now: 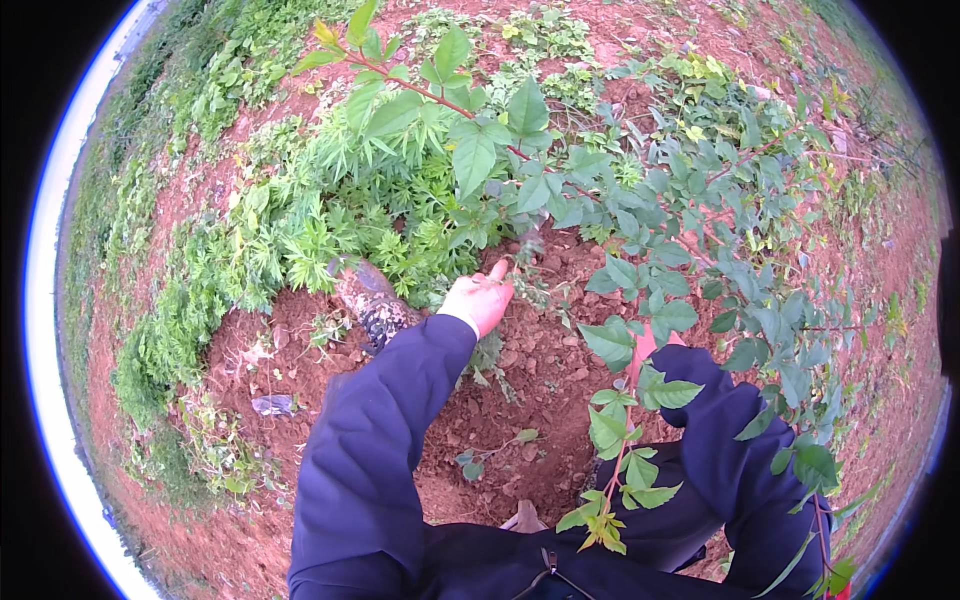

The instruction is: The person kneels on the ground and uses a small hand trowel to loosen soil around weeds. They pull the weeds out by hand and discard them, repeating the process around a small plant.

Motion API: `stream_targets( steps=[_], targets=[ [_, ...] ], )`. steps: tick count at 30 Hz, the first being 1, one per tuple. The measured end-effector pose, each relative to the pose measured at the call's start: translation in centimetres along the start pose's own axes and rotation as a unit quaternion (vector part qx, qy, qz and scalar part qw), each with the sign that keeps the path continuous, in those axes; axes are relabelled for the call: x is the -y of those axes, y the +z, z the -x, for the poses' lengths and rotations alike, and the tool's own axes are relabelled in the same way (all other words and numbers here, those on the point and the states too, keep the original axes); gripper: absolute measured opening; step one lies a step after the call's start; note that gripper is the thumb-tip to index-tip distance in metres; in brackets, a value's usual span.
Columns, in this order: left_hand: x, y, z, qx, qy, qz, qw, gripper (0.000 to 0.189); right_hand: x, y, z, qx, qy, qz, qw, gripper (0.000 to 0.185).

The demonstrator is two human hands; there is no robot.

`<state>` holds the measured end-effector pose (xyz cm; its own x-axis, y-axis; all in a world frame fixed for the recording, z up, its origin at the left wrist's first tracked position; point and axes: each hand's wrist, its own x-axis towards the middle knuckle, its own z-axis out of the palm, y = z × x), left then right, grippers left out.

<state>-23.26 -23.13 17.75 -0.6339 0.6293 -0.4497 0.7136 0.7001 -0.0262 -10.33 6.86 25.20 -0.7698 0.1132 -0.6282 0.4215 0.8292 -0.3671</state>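
My left hand [478, 298] is low over loose reddish soil [540, 360], fingers curled and one pointing forward. It is beside a wilted weed [536, 289] with thin stems; whether the fingers grip it is unclear. My right hand [651, 343] shows only as a small patch behind the leaves of a shrub [675, 255], so its grasp is hidden. Reddish branches of this shrub arch across the view, over my right sleeve [697, 397]. Dense feathery green weeds [360, 202] grow just beyond my left hand.
My camouflage-patterned left shoe [379, 307], smeared with soil, stands beside the weeds. A crumpled piece of plastic [274, 406] lies to the left. A leafy cut twig [491, 454] rests on the soil. Low vines [232, 457] spread at the left, and a pale brown object [529, 517] shows by my jacket.
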Motion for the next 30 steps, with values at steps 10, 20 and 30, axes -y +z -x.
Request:
stream_targets(
  steps=[10,20,30],
  targets=[
    [1.1,2.4,-3.7,0.052,-0.157,-0.196,0.967,0.024,-0.7,-0.4,0.7,-0.008,0.006,0.0,1.0,0.038],
    [2.1,1.7,-1.6,-0.049,-0.065,-0.095,0.992,0.019,-0.9,0.2,-0.2,-0.009,0.01,0.008,1.0,0.039],
    [2.9,1.3,1.8,-0.124,-0.15,0.087,0.977,0.024,-1.0,1.3,-1.1,-0.029,0.005,0.016,0.999,0.042]
  ],
)
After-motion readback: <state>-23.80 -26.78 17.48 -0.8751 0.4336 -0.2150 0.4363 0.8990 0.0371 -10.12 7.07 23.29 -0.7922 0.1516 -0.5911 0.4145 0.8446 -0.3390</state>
